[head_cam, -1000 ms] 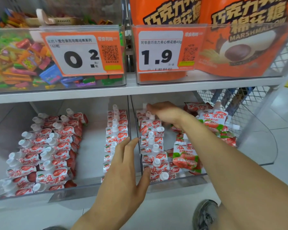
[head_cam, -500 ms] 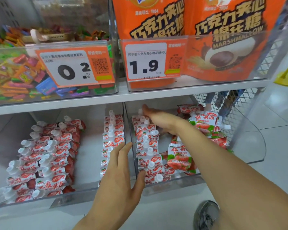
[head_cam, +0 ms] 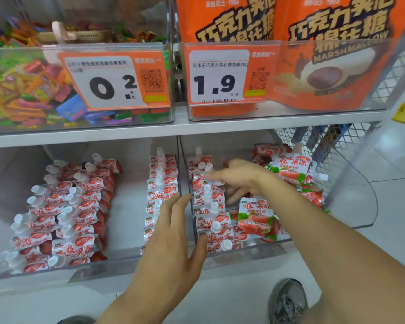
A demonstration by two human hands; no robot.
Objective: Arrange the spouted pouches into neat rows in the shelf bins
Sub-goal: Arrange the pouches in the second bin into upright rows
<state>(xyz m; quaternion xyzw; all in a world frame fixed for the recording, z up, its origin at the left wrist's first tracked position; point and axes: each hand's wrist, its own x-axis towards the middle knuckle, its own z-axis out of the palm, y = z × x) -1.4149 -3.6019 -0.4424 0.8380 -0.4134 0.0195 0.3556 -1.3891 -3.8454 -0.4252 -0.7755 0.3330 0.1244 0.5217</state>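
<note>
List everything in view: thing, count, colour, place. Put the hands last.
Spouted pouches: many, red and white with white caps, in rows in the lower left bin; one row along its right wall.
Right-bin pouches: one row at its left, red and white; loose larger ones with green, at right.
Wrapped sweets: many, mixed colours, upper left bin.
Marshmallow bags: two, orange, upper right bin.
Price tags: two, orange and white, 0.2 and 1.9.
Shoe: one, grey, on floor.
Left hand: open, at the bin divider.
Right hand: open, blurred, over the right bin.
</note>
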